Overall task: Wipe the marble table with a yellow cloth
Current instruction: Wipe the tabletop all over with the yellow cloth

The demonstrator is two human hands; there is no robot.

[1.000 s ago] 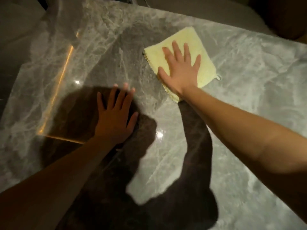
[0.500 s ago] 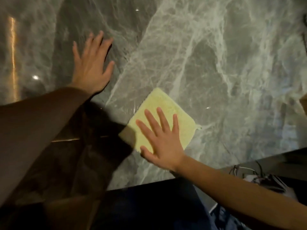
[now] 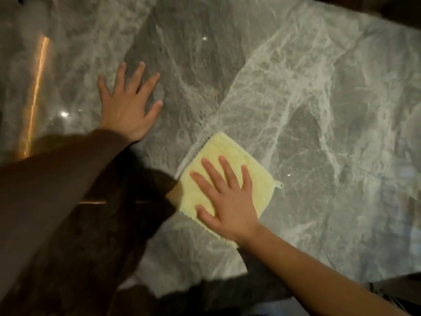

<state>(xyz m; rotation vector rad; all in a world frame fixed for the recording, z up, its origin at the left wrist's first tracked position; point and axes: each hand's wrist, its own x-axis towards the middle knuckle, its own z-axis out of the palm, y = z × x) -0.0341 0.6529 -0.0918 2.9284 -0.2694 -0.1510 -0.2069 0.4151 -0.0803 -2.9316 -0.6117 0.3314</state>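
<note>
A folded yellow cloth (image 3: 230, 153) lies flat on the grey, white-veined marble table (image 3: 307, 106), a little in from the near edge. My right hand (image 3: 225, 199) presses down on the cloth with its palm, fingers spread and pointing away from me. It covers the cloth's near half. My left hand (image 3: 127, 106) rests flat on the bare marble to the left and farther away, fingers spread, holding nothing. A small loop tag (image 3: 278, 184) sticks out of the cloth's right corner.
The table's near edge (image 3: 262, 275) runs along the bottom, with dark floor and some cables (image 3: 396, 297) below at the lower right. The far right corner of the table shows at the top right. An orange light streak (image 3: 34, 96) reflects on the left.
Over the last second my right hand has drawn the cloth from the far part of the table toward the near edge. In the last half second it shifted slightly farther away. My left hand stays planted.
</note>
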